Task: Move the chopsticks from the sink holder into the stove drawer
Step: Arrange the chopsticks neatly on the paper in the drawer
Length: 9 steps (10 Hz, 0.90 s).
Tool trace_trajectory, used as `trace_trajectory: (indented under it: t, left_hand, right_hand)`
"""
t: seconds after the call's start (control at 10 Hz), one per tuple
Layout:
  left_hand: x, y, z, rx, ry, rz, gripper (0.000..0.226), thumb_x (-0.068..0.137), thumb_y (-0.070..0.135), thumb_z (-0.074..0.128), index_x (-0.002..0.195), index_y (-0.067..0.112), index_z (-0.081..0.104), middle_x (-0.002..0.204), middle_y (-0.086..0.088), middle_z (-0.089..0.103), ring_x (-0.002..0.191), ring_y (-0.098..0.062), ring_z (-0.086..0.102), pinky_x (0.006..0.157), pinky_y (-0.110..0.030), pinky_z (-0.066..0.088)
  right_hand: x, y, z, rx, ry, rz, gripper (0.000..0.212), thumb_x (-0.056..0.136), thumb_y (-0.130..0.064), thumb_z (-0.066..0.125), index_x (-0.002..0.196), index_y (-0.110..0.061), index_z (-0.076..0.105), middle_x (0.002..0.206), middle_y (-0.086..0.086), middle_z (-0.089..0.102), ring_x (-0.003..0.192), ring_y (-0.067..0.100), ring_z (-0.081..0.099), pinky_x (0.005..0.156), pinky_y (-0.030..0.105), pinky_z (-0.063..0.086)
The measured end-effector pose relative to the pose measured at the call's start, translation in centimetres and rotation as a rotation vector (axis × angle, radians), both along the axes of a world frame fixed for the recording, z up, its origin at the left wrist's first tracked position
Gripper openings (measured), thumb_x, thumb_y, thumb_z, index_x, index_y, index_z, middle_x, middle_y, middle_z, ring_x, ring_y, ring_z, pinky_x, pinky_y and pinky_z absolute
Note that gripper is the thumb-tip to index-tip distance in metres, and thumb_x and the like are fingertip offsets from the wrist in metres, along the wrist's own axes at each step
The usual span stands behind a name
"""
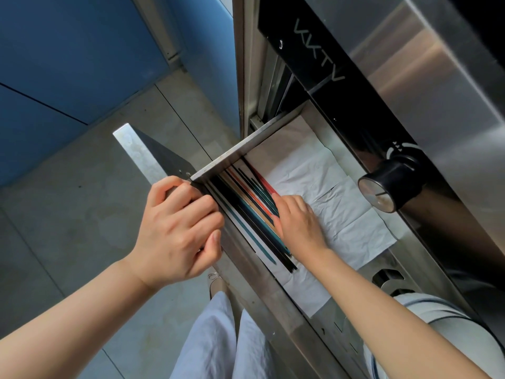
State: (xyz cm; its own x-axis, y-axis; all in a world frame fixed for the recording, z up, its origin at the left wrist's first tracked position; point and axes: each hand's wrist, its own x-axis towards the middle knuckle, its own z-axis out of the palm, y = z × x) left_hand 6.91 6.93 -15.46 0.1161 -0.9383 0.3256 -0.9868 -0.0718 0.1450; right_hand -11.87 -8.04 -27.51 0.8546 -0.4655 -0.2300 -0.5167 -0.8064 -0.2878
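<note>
Chopsticks laid in the open stove drawer, just beside the right hand.

The chopsticks (pixel 246 203) are seen lying flat on the paper liner (pixel 314 170) inside the drawer (pixel 218 160), their long axis running along the front wall. The right hand (pixel 297 222) is laid on them, fingers loosely bent, nothing lifted; they extend to its left and past its fingertips. The left hand (pixel 177 228) is closed over the drawer's front panel (pixel 153 157), on their far side; closing the drawer is judged to fall to it.
</note>
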Motion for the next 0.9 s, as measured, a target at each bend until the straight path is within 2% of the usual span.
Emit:
trace_trajectory:
  t: [0.1, 0.2, 0.3, 0.4, 0.5, 0.6, 0.7, 0.8, 0.9]
  left_hand:
    - [0.0, 0.0, 0.0, 0.002, 0.002, 0.000, 0.042, 0.093, 0.024, 0.031, 0.064, 0.012, 0.059, 0.071, -0.005, 0.060, 0.066, -0.030, 0.049, 0.088, -0.044, 0.036]
    - [0.0, 0.0, 0.0, 0.003, 0.000, 0.002, 0.043, 0.094, 0.024, 0.031, 0.064, 0.012, 0.059, 0.071, -0.005, 0.060, 0.065, -0.030, 0.050, 0.088, -0.043, 0.036]
    - [0.0, 0.0, 0.0, 0.009, -0.002, 0.002, 0.044, 0.094, 0.024, 0.031, 0.063, 0.012, 0.059, 0.071, -0.006, 0.060, 0.064, -0.030, 0.050, 0.088, -0.043, 0.035]
    - [0.0, 0.1, 0.1, 0.018, -0.006, 0.005, 0.044, 0.094, 0.024, 0.031, 0.063, 0.011, 0.059, 0.071, -0.006, 0.060, 0.065, -0.031, 0.051, 0.088, -0.043, 0.035]
    - [0.0, 0.0, 0.2, 0.016, -0.002, 0.005, 0.043, 0.094, 0.024, 0.030, 0.064, 0.012, 0.059, 0.070, -0.005, 0.060, 0.064, -0.031, 0.050, 0.087, -0.044, 0.036]
    - [-0.1, 0.0, 0.2, 0.017, 0.001, 0.005, 0.043, 0.093, 0.024, 0.031, 0.064, 0.011, 0.059, 0.071, -0.005, 0.060, 0.064, -0.031, 0.050, 0.087, -0.044, 0.036]
    - [-0.1, 0.0, 0.3, 0.018, 0.001, 0.004, 0.042, 0.093, 0.024, 0.031, 0.065, 0.012, 0.059, 0.072, -0.005, 0.061, 0.064, -0.031, 0.050, 0.087, -0.044, 0.037]
    - [-0.1, -0.1, 0.3, 0.018, 0.005, 0.001, 0.042, 0.094, 0.024, 0.031, 0.065, 0.012, 0.060, 0.073, -0.004, 0.061, 0.065, -0.031, 0.051, 0.087, -0.044, 0.037]
    - [-0.1, -0.1, 0.4, 0.013, 0.007, 0.000, 0.043, 0.094, 0.024, 0.030, 0.065, 0.011, 0.060, 0.073, -0.004, 0.061, 0.065, -0.031, 0.052, 0.086, -0.044, 0.037]
  right_hand:
    - [0.8, 0.0, 0.0, -0.014, 0.059, -0.059, 0.025, 0.092, -0.019, 0.056, 0.114, -0.008, 0.056, 0.103, 0.007, 0.059, 0.093, 0.023, 0.054, 0.079, 0.033, 0.051]
    - [1.5, -0.1, -0.2, 0.005, 0.102, -0.091, 0.016, 0.096, -0.017, 0.048, 0.108, -0.009, 0.055, 0.103, 0.006, 0.060, 0.093, 0.021, 0.053, 0.082, 0.031, 0.049]
    - [2.0, -0.3, 0.0, 0.055, 0.101, -0.142, 0.015, 0.096, -0.016, 0.046, 0.105, -0.007, 0.055, 0.102, 0.007, 0.060, 0.092, 0.020, 0.055, 0.083, 0.029, 0.048]
    - [1.9, -0.1, 0.7, 0.168, 0.052, -0.221, 0.014, 0.094, -0.017, 0.051, 0.099, -0.005, 0.057, 0.096, 0.009, 0.061, 0.082, 0.020, 0.057, 0.073, 0.029, 0.051]
    - [1.3, 1.3, 1.5, 0.312, 0.030, -0.182, 0.016, 0.093, -0.019, 0.054, 0.100, -0.007, 0.060, 0.096, 0.007, 0.061, 0.081, 0.021, 0.059, 0.072, 0.027, 0.050]
    - [0.6, 3.1, 1.8, 0.405, 0.079, -0.121, 0.016, 0.093, -0.020, 0.055, 0.101, -0.007, 0.061, 0.098, 0.007, 0.062, 0.084, 0.022, 0.059, 0.075, 0.032, 0.052]
    - [0.5, 4.0, 1.4, 0.412, 0.135, -0.077, 0.016, 0.093, -0.019, 0.055, 0.100, -0.006, 0.060, 0.101, 0.010, 0.062, 0.089, 0.027, 0.060, 0.078, 0.036, 0.051]
    - [1.0, 4.4, 1.1, 0.379, 0.151, -0.034, 0.016, 0.094, -0.020, 0.054, 0.099, -0.006, 0.059, 0.100, 0.011, 0.062, 0.089, 0.028, 0.062, 0.074, 0.032, 0.050]
    - [1.5, 4.8, 0.9, 0.309, 0.166, 0.002, 0.012, 0.095, -0.017, 0.052, 0.097, -0.007, 0.058, 0.096, 0.010, 0.063, 0.085, 0.028, 0.064, 0.064, 0.028, 0.040]
